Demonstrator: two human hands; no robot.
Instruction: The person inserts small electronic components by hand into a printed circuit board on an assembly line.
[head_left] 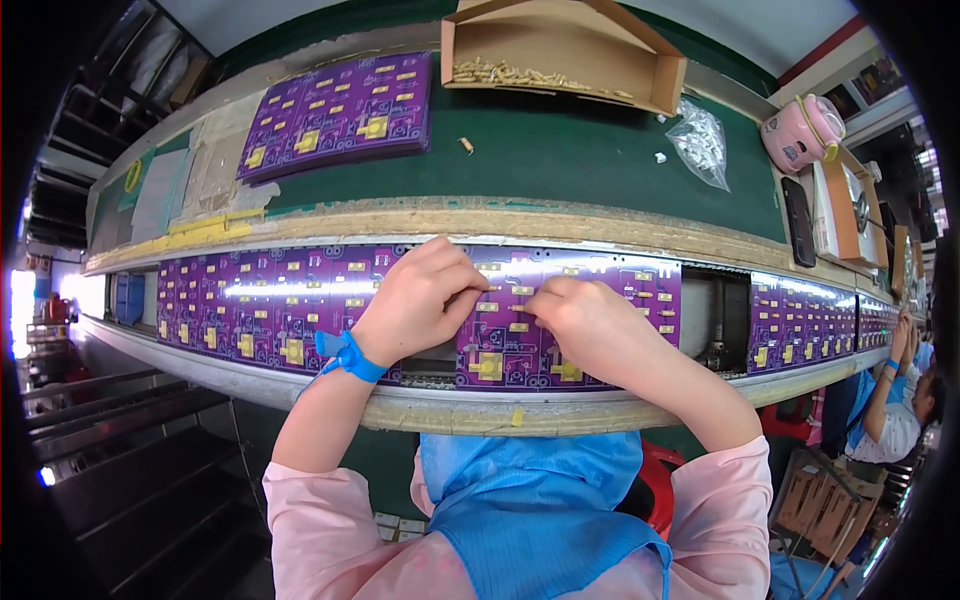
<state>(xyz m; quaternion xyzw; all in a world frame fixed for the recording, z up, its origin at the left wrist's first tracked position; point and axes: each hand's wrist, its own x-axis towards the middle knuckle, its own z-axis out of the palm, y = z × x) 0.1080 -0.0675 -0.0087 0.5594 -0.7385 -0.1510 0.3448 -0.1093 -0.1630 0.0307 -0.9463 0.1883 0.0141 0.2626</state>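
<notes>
Both hands work over a purple circuit board [510, 350] lying in a conveyor track. My left hand [425, 295], with a blue wrist strap [350, 357] on its wrist, is pinched at the board's upper left part. My right hand [590, 320] has its fingertips closed low over the middle of the same board, a short way to the right. Whatever small piece either pinch holds is too small or covered to make out. Several slim tan parts [643, 295] sit on the board right of my right hand.
Another purple board [250, 300] lies left on the track, more [800, 320] to the right. Behind are a board stack [340, 110], a cardboard box [570, 50] of small tan parts, a bag of white pieces [700, 145], a phone [797, 222] and a pink pot [800, 135]. A co-worker [890, 400] sits far right.
</notes>
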